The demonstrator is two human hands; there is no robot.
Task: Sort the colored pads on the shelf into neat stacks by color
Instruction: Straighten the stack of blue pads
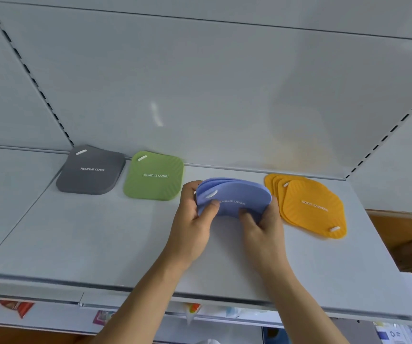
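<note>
White shelf [100,234], pads nearly sorted.
Left hand [195,214] and right hand [262,224] squeeze the bowed blue pads [237,197]; they could spring loose onto the fanned yellow pads [311,207] beside the right hand.

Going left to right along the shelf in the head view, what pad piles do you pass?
gray pads → green pads → blue pads, held between the left hand and right hand → yellow pads, fanned out rather than squared up.

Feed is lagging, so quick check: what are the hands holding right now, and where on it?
Both hold the blue pads: the left hand grips their left edge, the right hand their lower right edge.
</note>
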